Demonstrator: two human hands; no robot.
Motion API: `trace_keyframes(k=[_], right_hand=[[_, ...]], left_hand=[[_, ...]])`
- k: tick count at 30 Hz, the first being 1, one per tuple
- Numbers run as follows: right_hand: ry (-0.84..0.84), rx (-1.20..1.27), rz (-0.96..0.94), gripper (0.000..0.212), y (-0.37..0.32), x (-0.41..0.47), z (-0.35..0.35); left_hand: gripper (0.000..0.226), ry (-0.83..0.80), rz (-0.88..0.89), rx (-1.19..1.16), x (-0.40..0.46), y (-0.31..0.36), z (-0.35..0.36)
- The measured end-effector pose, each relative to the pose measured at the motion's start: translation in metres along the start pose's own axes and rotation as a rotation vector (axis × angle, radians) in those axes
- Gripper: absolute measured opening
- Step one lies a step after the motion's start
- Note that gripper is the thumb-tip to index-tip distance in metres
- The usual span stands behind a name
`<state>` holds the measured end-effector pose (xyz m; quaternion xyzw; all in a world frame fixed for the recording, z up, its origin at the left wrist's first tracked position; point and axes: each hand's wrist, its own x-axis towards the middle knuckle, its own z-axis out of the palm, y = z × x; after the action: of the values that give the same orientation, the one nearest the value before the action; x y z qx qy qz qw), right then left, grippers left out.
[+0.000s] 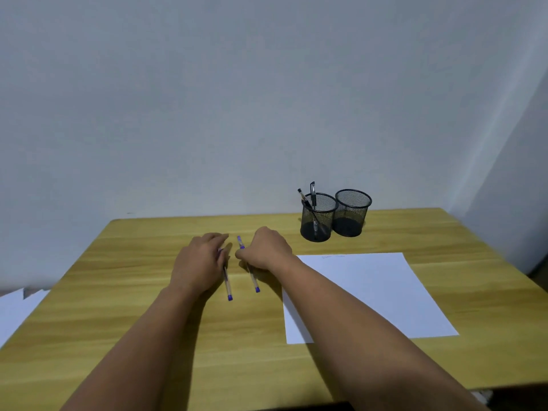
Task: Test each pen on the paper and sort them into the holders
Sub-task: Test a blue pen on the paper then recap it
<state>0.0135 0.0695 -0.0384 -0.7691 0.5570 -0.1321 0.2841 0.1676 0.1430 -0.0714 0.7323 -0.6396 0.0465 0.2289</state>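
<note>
Two clear pens with blue ends lie on the wooden table [118, 307]. My left hand [198, 262] rests over the left pen [227, 287], its fingers laid flat across the barrel. My right hand [267, 250] curls its fingers around the right pen [253, 281], whose blue cap sticks out beyond the knuckles. A white sheet of paper [370, 295] lies to the right, with faint marks near its far edge. Two black mesh holders stand at the back: the left holder [317, 223] has two black pens in it, the right holder [351, 215] looks empty.
A grey wall rises right behind the table's far edge. More white paper [14, 310] lies past the table's left edge.
</note>
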Motion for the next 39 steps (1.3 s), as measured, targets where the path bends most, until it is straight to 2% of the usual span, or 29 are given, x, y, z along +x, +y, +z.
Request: trace_keyframes(k=[5, 7, 9, 11, 14, 17, 23, 31, 35, 37, 39], right_hand=[[0.005, 0.225, -0.067, 0.033, 0.009, -0.017, -0.030], [-0.083, 0.393, -0.086, 0.024, 0.016, -0.026, -0.046], [-0.167, 0.495, -0.076, 0.009, 0.025, -0.038, -0.065], [-0.212, 0.583, -0.046, 0.007, 0.035, -0.049, -0.086], [-0.251, 0.874, 0.045, 0.013, 0.053, -0.065, -0.111], [-0.216, 1.142, 0.074, 0.012, 0.064, -0.074, -0.116], [0.055, 1.001, 0.081, 0.029, 0.061, -0.082, -0.106], [0.207, 1.033, 0.162, 0.031, 0.058, -0.057, -0.105], [0.230, 0.998, 0.219, 0.028, 0.047, -0.041, -0.098], [0.334, 1.022, 0.272, 0.022, 0.055, -0.028, -0.107], [0.481, 1.025, 0.361, 0.024, 0.076, -0.018, -0.131]], left_hand=[[0.058, 0.034, 0.098, 0.008, 0.002, 0.016, -0.018], [0.049, 0.050, 0.158, 0.016, 0.006, 0.025, -0.025], [0.028, 0.090, 0.232, 0.051, 0.007, 0.036, -0.031], [0.017, 0.133, 0.283, 0.080, 0.005, 0.046, -0.036], [0.017, 0.121, 0.266, 0.012, 0.000, 0.066, -0.045], [0.017, 0.023, 0.206, -0.131, -0.007, 0.094, -0.052], [0.030, -0.115, 0.129, -0.335, -0.017, 0.139, -0.048], [0.029, -0.145, 0.041, -0.488, -0.016, 0.163, -0.064], [0.031, -0.202, -0.018, -0.584, -0.014, 0.159, -0.064], [0.032, -0.265, -0.021, -0.566, -0.017, 0.142, -0.061], [0.031, -0.309, -0.062, -0.501, -0.027, 0.111, -0.054]])
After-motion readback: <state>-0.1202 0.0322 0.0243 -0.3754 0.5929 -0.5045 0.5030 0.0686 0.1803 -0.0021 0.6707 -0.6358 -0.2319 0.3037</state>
